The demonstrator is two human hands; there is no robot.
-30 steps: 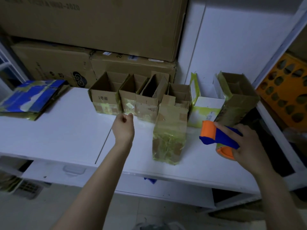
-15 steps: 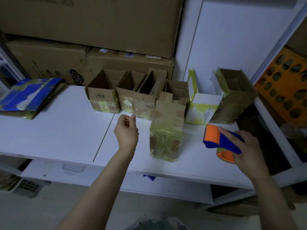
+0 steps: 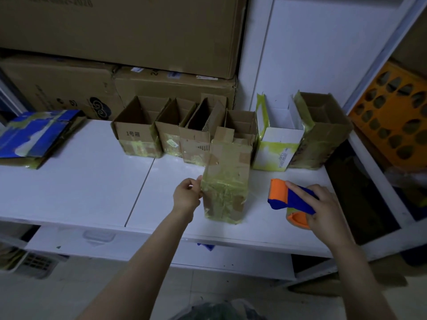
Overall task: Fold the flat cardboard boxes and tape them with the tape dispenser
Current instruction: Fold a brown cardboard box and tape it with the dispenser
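left hand (image 3: 187,196) has travelled right across the table (image 3: 80,181) since the earlier frames and now meets the left edge of the taped box (image 3: 227,179), which it was clear of before. its fingers are curled, and thumb and fingertips pinch that edge about halfway up. the taped box stands upright near the front of the table, its lower half wrapped in wrinkled yellowish tape, in the same spot as before.

right hand (image 3: 328,211) has stayed to the right of the taped box and apart from it. it grasps the blue and orange tape dispenser (image 3: 288,199), index finger laid along the top and the orange head pointing left toward the box. whether the dispenser rests on the table or hangs just above it cannot be told.

far side of the table: a row of open boxes (image 3: 136,132) standing side by side, with a white box (image 3: 279,148) toward its right end. far left: flat blue cardboard (image 3: 34,137) lying in a stack. behind the row, large cartons (image 3: 115,31) are piled up. far right, off the table: an orange crate (image 3: 392,125).
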